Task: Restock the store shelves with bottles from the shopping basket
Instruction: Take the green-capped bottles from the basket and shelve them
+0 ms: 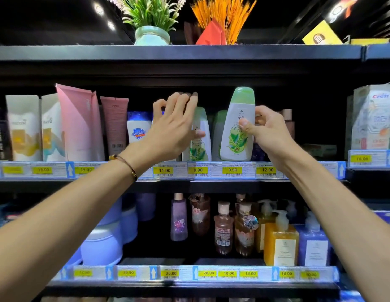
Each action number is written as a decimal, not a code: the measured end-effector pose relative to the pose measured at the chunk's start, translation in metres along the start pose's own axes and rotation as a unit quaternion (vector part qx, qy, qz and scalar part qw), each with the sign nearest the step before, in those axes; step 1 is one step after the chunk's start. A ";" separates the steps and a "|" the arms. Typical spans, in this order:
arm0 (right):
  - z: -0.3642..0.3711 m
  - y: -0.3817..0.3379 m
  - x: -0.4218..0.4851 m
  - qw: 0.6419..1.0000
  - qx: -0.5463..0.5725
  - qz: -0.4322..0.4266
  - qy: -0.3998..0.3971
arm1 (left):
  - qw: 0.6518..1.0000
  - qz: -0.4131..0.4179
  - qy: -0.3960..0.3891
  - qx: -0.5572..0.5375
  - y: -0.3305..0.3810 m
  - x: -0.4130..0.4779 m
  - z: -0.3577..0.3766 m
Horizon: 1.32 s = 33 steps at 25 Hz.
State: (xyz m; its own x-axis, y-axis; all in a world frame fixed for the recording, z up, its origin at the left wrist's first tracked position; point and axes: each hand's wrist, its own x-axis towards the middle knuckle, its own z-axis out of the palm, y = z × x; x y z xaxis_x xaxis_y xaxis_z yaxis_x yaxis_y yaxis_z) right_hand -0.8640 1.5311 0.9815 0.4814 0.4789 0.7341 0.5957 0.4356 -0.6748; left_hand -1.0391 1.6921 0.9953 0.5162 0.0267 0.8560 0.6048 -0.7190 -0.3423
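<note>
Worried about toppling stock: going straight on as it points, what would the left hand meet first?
The left hand would probably meet the shelved green bottle behind it first, though depth is unclear.

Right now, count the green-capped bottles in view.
3: the held bottle in the right hand, the left bottle partly behind the left hand, the middle bottle between them. More may be hidden.

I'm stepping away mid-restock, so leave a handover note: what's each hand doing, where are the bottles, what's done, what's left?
Right hand: pinches an upright white plastic bottle with a green cap at the front of the black middle shelf.
Left hand: reaches among the row, thumb against a matching green-capped bottle; grip unclear.
Done: that one already stands in the row.
To do: seat and release the held bottle; shopping basket out of view.
</note>
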 end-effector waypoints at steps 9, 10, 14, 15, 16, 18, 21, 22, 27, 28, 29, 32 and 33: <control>0.013 0.012 0.003 0.996 -0.072 0.050 -0.019 | 0.994 -0.068 0.073 -0.032 0.020 -0.139 0.018; 0.015 0.014 0.004 0.994 -0.091 0.051 -0.022 | 0.995 -0.059 0.071 -0.029 0.017 -0.144 0.021; 0.020 0.018 0.004 0.986 -0.158 0.043 -0.033 | 0.995 -0.044 0.089 -0.025 0.011 -0.144 0.025; 0.020 0.018 0.003 0.984 -0.170 0.039 -0.033 | 0.995 -0.042 0.092 -0.023 0.010 -0.144 0.026; 0.020 0.018 0.002 0.982 -0.182 0.036 -0.034 | 0.994 -0.040 0.095 -0.020 0.010 -0.144 0.028; 0.019 0.018 0.002 0.977 -0.210 0.027 -0.037 | 0.994 -0.039 0.103 -0.018 0.010 -0.144 0.029; 0.019 0.017 0.002 0.963 -0.263 0.023 -0.049 | 0.993 -0.044 0.105 -0.015 0.010 -0.144 0.031; 0.020 0.016 0.001 0.957 -0.285 0.023 -0.053 | 0.994 -0.043 0.103 -0.014 0.010 -0.144 0.031; 0.030 0.011 -0.036 0.890 -0.446 -0.095 0.025 | 0.996 -0.048 0.070 -0.023 0.011 -0.140 0.022; 0.037 0.009 -0.049 0.874 -0.461 -0.150 0.040 | 0.997 -0.050 0.056 -0.036 0.011 -0.138 0.017; 0.046 0.009 -0.063 0.865 -0.462 -0.193 0.033 | 0.997 -0.050 0.042 -0.048 0.009 -0.137 0.012; 0.081 0.015 -0.093 0.866 -0.434 -0.248 -0.028 | 0.997 -0.075 0.018 -0.026 -0.003 -0.152 -0.007; 0.095 0.017 -0.100 0.872 -0.415 -0.257 -0.045 | 0.994 -0.104 0.010 0.009 -0.012 -0.164 -0.013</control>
State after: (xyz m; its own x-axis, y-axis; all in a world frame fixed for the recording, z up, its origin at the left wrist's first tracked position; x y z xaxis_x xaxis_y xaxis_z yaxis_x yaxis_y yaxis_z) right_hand -0.9632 1.5632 0.8895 -0.0168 0.4564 0.8896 0.9957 -0.0732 0.0564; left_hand -1.1392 1.6871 0.8642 0.3664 0.1594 0.9167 0.7079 -0.6872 -0.1635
